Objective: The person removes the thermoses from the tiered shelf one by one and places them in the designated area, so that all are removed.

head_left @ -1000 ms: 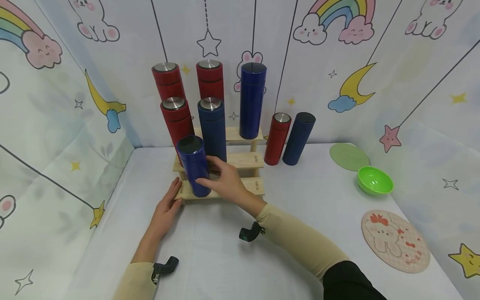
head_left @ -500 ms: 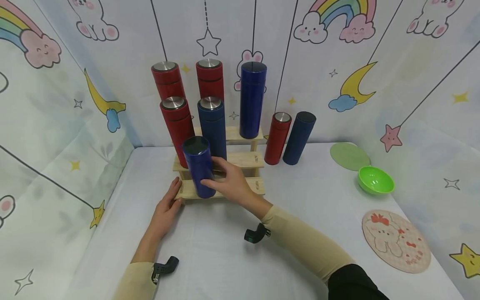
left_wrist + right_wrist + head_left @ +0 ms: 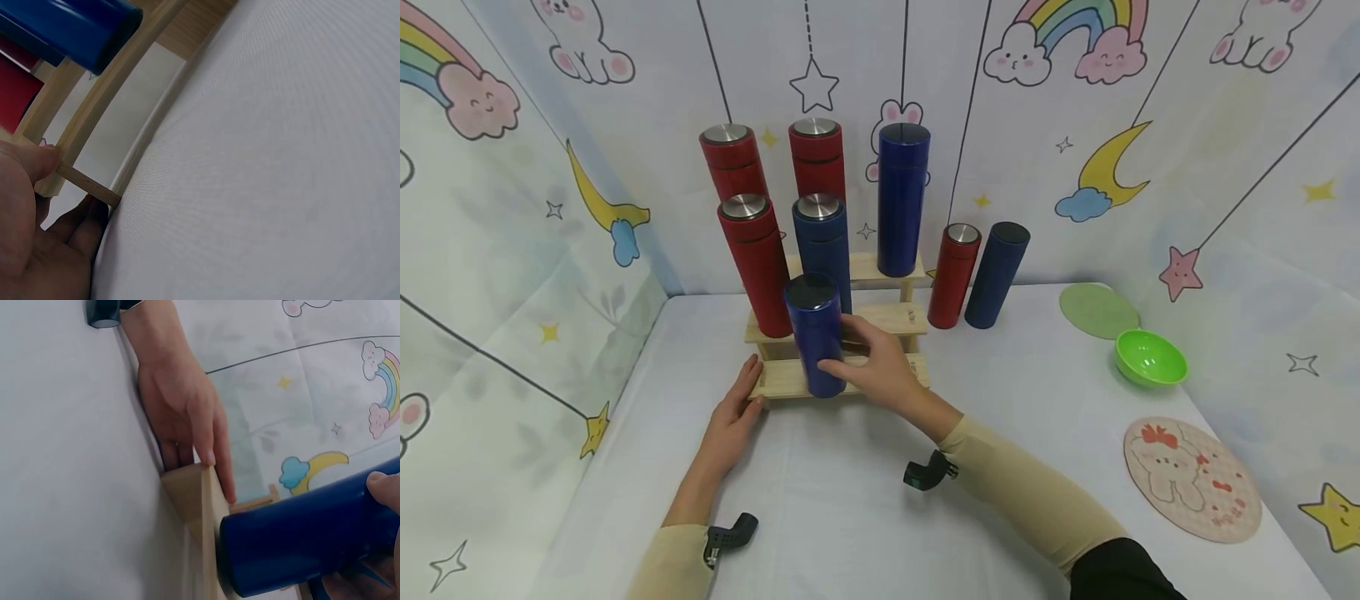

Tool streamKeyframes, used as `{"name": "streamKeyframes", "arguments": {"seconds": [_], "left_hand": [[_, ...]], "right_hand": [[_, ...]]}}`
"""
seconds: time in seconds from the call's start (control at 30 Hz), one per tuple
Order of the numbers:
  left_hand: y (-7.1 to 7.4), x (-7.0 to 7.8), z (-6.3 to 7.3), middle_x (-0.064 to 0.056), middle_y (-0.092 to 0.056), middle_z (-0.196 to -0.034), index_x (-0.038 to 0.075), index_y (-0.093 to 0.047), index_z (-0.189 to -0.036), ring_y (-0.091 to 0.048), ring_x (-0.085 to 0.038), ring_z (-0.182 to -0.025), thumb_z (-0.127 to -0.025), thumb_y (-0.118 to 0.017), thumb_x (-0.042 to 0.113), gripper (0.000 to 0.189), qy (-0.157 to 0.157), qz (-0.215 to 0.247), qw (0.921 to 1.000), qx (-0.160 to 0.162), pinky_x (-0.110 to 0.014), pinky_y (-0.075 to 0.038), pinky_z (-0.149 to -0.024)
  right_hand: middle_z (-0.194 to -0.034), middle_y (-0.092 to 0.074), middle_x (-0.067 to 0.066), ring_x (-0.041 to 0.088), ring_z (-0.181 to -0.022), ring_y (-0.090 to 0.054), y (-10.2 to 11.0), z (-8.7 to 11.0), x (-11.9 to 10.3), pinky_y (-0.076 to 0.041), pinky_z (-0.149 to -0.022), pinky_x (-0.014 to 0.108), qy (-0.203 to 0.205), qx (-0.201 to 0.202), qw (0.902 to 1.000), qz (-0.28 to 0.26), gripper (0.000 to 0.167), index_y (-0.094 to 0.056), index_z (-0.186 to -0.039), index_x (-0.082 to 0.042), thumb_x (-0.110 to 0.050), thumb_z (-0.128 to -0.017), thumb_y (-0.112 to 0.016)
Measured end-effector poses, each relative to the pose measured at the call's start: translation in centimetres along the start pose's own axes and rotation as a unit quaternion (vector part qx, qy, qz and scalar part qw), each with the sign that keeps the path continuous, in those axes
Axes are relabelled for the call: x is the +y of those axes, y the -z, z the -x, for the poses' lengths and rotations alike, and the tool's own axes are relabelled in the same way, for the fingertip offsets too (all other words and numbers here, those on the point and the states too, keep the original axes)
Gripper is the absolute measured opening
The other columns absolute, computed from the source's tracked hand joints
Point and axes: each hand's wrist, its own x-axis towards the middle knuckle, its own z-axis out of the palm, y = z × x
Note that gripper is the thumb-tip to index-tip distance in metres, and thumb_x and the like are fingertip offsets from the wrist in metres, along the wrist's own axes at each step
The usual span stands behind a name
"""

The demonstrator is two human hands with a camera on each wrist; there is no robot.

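My right hand [image 3: 880,367] grips a glossy blue thermos [image 3: 814,333] around its lower body, thumb at the front. The thermos stands nearly upright at the lowest step of a wooden stepped rack [image 3: 891,319]; in the right wrist view the blue thermos [image 3: 312,531] has its base at the board's surface. My left hand [image 3: 732,421] holds the rack's lower left end, its thumb on the board and other fingers by the side and leg, as the left hand [image 3: 47,231] shows in the left wrist view. Behind, a red thermos [image 3: 756,267] and a matte blue thermos [image 3: 822,242] occupy the middle step.
Two red thermoses, the left one [image 3: 733,162] and the right one [image 3: 817,158], and a glossy blue thermos [image 3: 902,200] stand on the top step. Right of the rack are a smaller red thermos [image 3: 955,275] and dark blue thermos [image 3: 997,275]. A green bowl [image 3: 1150,358] and round mats lie farther right.
My right hand has slid the glossy blue thermos rightward along the lowest step, from its left part towards the middle. My left hand has stayed at the rack's end.
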Motion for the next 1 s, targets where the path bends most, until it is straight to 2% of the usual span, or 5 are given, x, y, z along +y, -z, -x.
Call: {"name": "streamKeyframes", "arguments": {"seconds": [0.3,0.5,0.67,0.83,1.0], "left_hand": [[-0.1,0.2,0.1,-0.011,-0.023,-0.179,0.005,-0.038,-0.168,-0.016,-0.036,-0.164,-0.114,-0.055,0.006,0.058,0.014,-0.016,0.9998,-0.004,-0.008,-0.019,-0.119],[-0.1,0.2,0.1,-0.01,-0.022,-0.179,0.006,-0.036,-0.169,-0.016,-0.033,-0.164,-0.114,-0.055,0.008,0.059,0.02,-0.027,0.9994,-0.003,-0.008,-0.018,-0.12],[-0.1,-0.1,0.1,-0.01,-0.022,-0.179,0.006,-0.036,-0.169,-0.015,-0.033,-0.164,-0.114,-0.055,0.007,0.059,0.018,-0.023,0.9996,-0.002,-0.009,-0.018,-0.12],[-0.1,-0.1,0.1,-0.013,-0.022,-0.179,0.004,-0.037,-0.169,-0.016,-0.035,-0.164,-0.113,-0.055,0.006,0.059,0.015,-0.016,0.9998,-0.001,-0.008,-0.019,-0.119],[-0.1,0.0,0.1,-0.015,-0.023,-0.178,0.002,-0.039,-0.167,-0.016,-0.037,-0.164,-0.113,-0.056,0.004,0.058,0.013,0.01,0.9999,0.001,-0.008,-0.022,-0.118]], "right_hand": [[-0.143,-0.069,0.007,0.021,-0.125,-0.069,1.4,0.7,0.6,-0.059,-0.103,0.04,0.007,0.006,0.9999,0.004,0.069,-0.059,-0.154,-0.009,-0.02,-0.093,-0.089],[-0.144,-0.069,0.007,0.023,-0.126,-0.069,2.3,1.0,0.6,-0.059,-0.103,0.046,0.014,0.014,0.9997,0.013,0.069,-0.059,-0.154,-0.009,-0.021,-0.093,-0.09],[-0.143,-0.069,0.008,0.025,-0.126,-0.069,3.0,1.4,0.8,-0.059,-0.103,0.046,0.017,0.023,0.9995,0.013,0.068,-0.06,-0.153,-0.009,-0.02,-0.093,-0.09],[-0.142,-0.07,0.008,0.025,-0.125,-0.07,3.9,1.9,1.1,-0.059,-0.103,0.046,0.003,0.037,0.999,0.025,0.068,-0.06,-0.152,-0.009,-0.021,-0.092,-0.091],[-0.138,-0.072,0.009,0.026,-0.122,-0.071,4.9,2.3,1.2,-0.059,-0.102,0.052,0.002,0.051,0.9983,0.027,0.068,-0.061,-0.151,-0.008,-0.018,-0.091,-0.091]]}}
